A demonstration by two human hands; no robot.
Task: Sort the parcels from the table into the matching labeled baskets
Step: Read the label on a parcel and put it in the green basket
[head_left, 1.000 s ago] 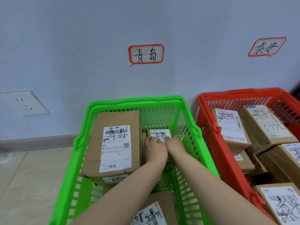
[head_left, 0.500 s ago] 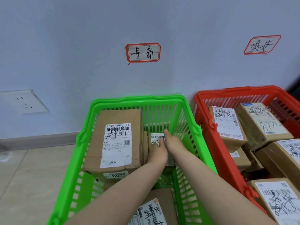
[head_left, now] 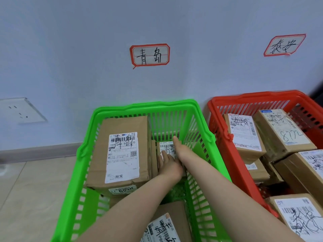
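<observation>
Parcel (head_left: pixel 165 147): small, brown, label seemingly handwritten.

A small parcel (head_left: pixel 166 148), brown cardboard with a white barcode label marked 青岛 facing up, lies flat at the far right of the green basket (head_left: pixel 143 109). The left hand (head_left: pixel 170 165) rests on its near part and the right hand (head_left: pixel 181 151) lies along its right edge. A large parcel (head_left: pixel 122 154) fills the basket's far left, label up and tilted. A third parcel (head_left: pixel 167 224) sits at the near edge. The red basket (head_left: pixel 244 100), just beside on the right, holds several brown parcels (head_left: pixel 283 133) marked 泰安, labels up.
</observation>
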